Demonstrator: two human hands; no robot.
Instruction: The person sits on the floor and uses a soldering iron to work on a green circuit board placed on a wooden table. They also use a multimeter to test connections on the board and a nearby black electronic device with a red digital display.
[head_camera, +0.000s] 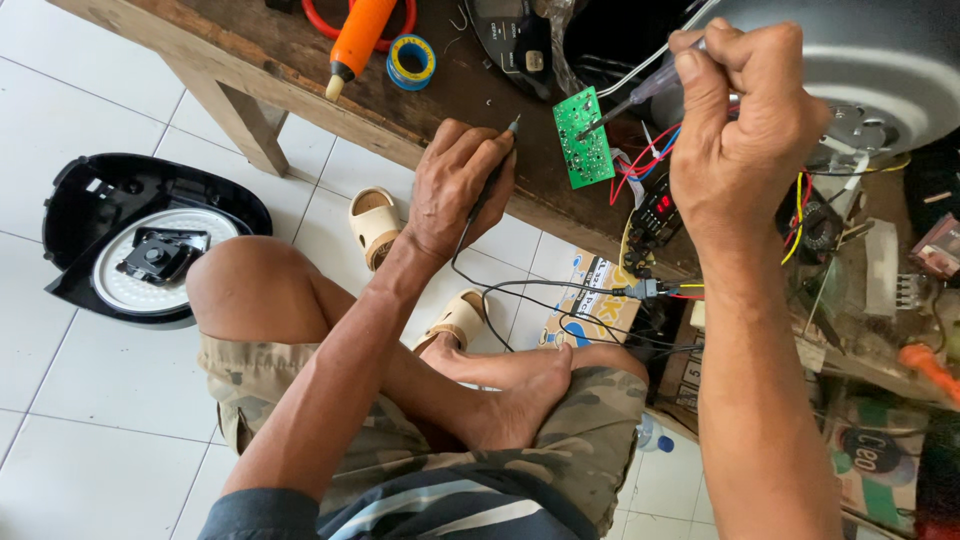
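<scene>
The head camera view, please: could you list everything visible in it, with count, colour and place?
circuit board: one, green, at the bench edge between the hands
probes: two, a dark one in the left hand, a clear-handled one in the right, tip on the board
wires: several, red, blue and yellow, right of the board
appliance body: one, grey, top right
tape roll: one, blue and yellow, on the bench
orange tool: one, on the bench
bench: one, brown wood
appliance lid: one, black and white, on the floor tiles
sandals: two, cream, under the bench
left hand: on its probe
right hand: on its probe
</scene>
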